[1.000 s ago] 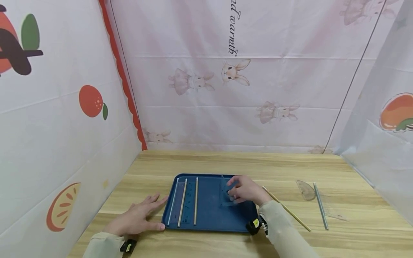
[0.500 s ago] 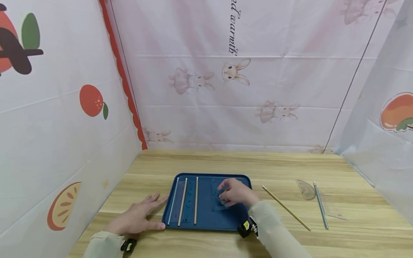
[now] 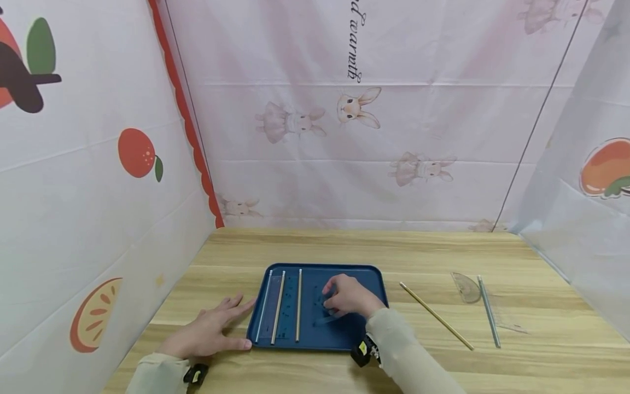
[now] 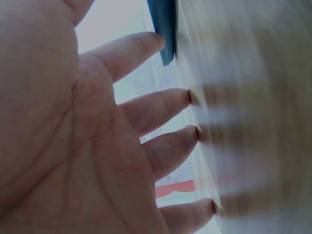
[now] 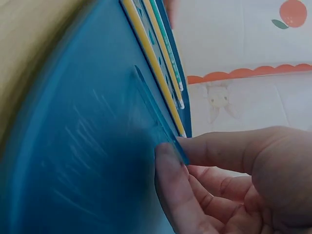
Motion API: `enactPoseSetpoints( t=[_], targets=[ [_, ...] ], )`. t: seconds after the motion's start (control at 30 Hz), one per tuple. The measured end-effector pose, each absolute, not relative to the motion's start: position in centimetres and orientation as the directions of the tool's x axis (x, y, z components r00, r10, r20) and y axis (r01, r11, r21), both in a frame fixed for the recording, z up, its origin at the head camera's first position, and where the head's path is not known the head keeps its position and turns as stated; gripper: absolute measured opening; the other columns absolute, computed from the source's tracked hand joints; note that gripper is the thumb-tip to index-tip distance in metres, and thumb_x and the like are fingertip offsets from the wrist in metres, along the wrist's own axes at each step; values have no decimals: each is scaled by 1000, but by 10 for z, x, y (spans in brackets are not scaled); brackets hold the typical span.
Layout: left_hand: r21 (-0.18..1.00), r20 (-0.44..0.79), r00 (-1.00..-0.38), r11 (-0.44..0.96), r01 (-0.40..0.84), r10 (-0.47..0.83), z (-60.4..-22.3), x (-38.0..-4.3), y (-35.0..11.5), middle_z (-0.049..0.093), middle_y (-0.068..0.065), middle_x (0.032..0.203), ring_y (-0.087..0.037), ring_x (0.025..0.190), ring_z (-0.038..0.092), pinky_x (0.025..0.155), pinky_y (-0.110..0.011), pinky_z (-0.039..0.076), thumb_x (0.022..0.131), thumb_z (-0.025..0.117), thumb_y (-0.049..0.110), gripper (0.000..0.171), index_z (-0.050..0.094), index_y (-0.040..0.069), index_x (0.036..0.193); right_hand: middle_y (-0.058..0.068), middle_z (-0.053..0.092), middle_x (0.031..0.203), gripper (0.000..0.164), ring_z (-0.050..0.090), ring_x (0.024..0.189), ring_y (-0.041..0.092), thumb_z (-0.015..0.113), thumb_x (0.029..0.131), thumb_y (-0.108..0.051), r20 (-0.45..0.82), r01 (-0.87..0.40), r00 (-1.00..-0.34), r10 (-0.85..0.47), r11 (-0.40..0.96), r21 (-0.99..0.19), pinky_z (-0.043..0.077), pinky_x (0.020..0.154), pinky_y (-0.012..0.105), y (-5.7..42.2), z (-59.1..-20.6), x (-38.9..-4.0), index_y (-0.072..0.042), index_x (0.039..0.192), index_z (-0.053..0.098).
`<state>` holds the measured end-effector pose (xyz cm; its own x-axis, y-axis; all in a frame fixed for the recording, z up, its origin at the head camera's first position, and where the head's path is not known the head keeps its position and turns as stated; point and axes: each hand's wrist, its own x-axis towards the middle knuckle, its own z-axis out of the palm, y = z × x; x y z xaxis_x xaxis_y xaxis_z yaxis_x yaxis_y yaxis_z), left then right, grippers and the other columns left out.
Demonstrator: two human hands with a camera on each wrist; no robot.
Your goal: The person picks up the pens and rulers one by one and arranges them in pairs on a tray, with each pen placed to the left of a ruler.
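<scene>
In the head view the light is bright and even, with soft shadows beside the left hand (image 3: pixel 209 331) on the table (image 3: pixel 344 246). In the left wrist view the tabletop is smeared by blur, and the backdrop (image 4: pixel 117 19) is nearly washed out. In the right wrist view, the tray (image 5: pixel 48 122) shows a dark shadow, pale streaks and a blurred rim.

Your head camera looks forward and down from farther off, the worktop (image 3: pixel 374 249) low in frame. Your wrist views sit close, turned sideways; all three share the tray (image 3: pixel 334 336), top centre in the left one, mostly left in the right.
</scene>
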<state>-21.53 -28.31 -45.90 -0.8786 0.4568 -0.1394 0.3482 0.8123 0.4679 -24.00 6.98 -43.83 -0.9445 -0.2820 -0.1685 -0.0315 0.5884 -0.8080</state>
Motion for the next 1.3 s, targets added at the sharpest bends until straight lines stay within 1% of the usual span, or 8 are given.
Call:
enactPoseSetpoints(
  t=[0.13, 0.23, 0.33, 0.6, 0.83, 1.0, 1.13, 1.3],
  targets=[
    [467, -136, -878, 811, 351, 458, -458, -215, -282, 27, -27, 175, -61, 160, 19, 108, -95, 14, 87, 83, 60, 98, 39, 26, 168, 9, 70, 80, 17, 69, 69, 16, 76, 97, -2, -142, -72, -950, -278, 639, -766, 63, 66, 33, 64, -439, -239, -3, 113, 68],
    [468, -135, -879, 812, 350, 457, -458, -215, -282, 27, -27, 175, -61, 159, 20, 109, -95, 14, 87, 83, 60, 98, 39, 26, 168, 6, 70, 76, 19, 67, 65, 16, 77, 98, -6, -120, -105, -957, -264, 701, -705, 58, 62, 33, 60, -439, -236, -6, 114, 68],
    [469, -132, -877, 809, 355, 461, -458, -215, -280, 28, -27, 175, -61, 159, 20, 108, -95, 14, 87, 83, 60, 99, 39, 25, 168, 4, 69, 75, 20, 66, 64, 17, 78, 98, -10, -109, -121, -963, -247, 756, -643, 52, 62, 33, 58, -438, -234, -9, 115, 67],
    [474, -126, -865, 795, 377, 486, -461, -222, -271, 28, -28, 175, -61, 159, 21, 108, -95, 15, 87, 83, 61, 99, 39, 26, 168, 3, 69, 75, 20, 67, 65, 17, 78, 98, -12, -119, -104, -969, -217, 794, -599, 54, 63, 35, 62, -440, -229, -9, 117, 69],
    [452, -114, -871, 806, 382, 477, -467, -222, -282, 30, -30, 173, -62, 158, 24, 109, -93, 19, 86, 82, 64, 100, 41, 24, 167, 3, 67, 81, 20, 66, 67, 17, 79, 98, -13, -125, -117, -964, -236, 792, -599, 54, 65, 37, 50, -436, -227, -10, 115, 69],
    [467, -126, -873, 804, 367, 471, -466, -221, -284, 29, -30, 173, -62, 158, 21, 108, -95, 17, 86, 82, 64, 100, 41, 25, 168, 3, 67, 84, 19, 63, 68, 19, 80, 98, -13, -115, -124, -967, -227, 813, -569, 52, 69, 39, 46, -437, -228, -11, 115, 70],
    [467, -131, -873, 806, 364, 470, -464, -220, -283, 28, -31, 173, -62, 159, 21, 107, -95, 16, 87, 82, 62, 99, 41, 23, 168, 5, 68, 95, 21, 60, 72, 20, 80, 98, -15, -108, -139, -967, -232, 829, -541, 52, 71, 41, 44, -438, -229, -12, 116, 71],
    [465, -125, -865, 799, 381, 485, -460, -221, -282, 28, -32, 173, -64, 158, 20, 106, -96, 17, 88, 82, 60, 98, 40, 21, 168, 8, 72, 108, 22, 60, 78, 21, 81, 97, -15, -99, -155, -965, -241, 837, -525, 54, 75, 43, 44, -437, -231, -12, 117, 70]
  ],
)
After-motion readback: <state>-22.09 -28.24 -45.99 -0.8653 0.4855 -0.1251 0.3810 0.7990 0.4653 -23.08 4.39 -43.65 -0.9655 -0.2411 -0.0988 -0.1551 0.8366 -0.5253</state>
